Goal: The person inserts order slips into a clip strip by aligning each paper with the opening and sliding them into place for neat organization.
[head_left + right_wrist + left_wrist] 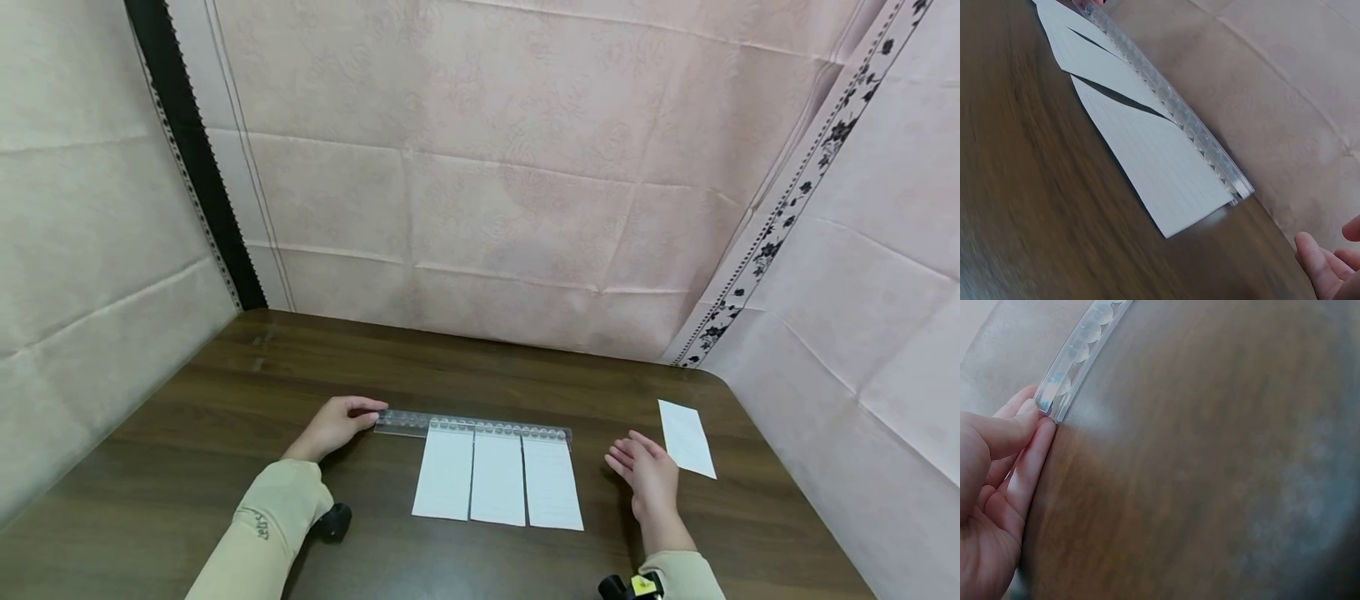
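Note:
On the table lies a clear plastic ticket rail (405, 423) with a row of round discs along it. My left hand (337, 427) pinches its left end between thumb and fingers; the left wrist view shows this grip (1007, 450) close up. Three white paper slips, a left one (444, 475), a middle one (498, 479) and a right one (552, 483), hang side by side toward me with their top edges at the rail. My right hand (647, 473) is held off to the right of the rail, fingers loosely bent and holding nothing.
A single white slip (687, 439) lies on the table (420, 567) beyond my right hand. Pale patterned cloth (517, 208) hangs along the back edge, with more cloth on both sides. Wrist cameras are strapped near both sleeves.

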Demonstrator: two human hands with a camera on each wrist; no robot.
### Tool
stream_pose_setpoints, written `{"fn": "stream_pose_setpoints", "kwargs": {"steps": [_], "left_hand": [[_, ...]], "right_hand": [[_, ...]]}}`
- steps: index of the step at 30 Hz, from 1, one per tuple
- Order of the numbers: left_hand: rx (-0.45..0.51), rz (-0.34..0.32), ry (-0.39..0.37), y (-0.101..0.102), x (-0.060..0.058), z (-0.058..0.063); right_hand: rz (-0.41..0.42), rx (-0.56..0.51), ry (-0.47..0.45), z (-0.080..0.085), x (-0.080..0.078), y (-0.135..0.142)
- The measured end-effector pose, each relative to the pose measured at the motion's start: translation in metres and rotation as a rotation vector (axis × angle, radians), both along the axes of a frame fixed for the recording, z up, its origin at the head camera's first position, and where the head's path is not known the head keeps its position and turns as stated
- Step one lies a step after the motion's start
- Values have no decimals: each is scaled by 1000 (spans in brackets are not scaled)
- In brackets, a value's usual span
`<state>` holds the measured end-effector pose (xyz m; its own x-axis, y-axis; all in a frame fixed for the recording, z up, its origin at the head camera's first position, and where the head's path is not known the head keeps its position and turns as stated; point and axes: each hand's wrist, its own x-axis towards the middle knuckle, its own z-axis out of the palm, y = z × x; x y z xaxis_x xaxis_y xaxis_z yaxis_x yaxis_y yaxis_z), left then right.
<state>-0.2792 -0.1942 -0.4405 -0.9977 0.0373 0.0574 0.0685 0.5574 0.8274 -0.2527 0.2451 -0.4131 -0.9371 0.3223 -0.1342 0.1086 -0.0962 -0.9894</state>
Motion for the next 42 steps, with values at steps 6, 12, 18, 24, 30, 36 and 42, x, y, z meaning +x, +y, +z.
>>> {"fn": "stream_pose_setpoints", "kwargs": {"steps": [6, 12, 18, 24, 30, 36, 42], "left_hand": [[4, 2, 5, 2, -1, -1], [1, 10, 7, 1, 0, 0], [-4, 7, 10, 1, 0, 0], [-3, 6, 6, 0, -1, -1], [-15, 3, 12, -1, -3, -2], [-11, 2, 11, -1, -4, -2], [-5, 6, 8, 0, -3, -1]], "right_hand": [[-12, -6, 3, -2, 3, 10], [-22, -6, 15, -2, 3, 15], [-34, -15, 10, -2, 1, 21], [-47, -5, 22, -1, 1, 28], [-73, -11, 18, -1, 0, 34], [-83, -7, 32, 5, 1, 41], [-94, -2, 8, 11, 1, 45]]}}
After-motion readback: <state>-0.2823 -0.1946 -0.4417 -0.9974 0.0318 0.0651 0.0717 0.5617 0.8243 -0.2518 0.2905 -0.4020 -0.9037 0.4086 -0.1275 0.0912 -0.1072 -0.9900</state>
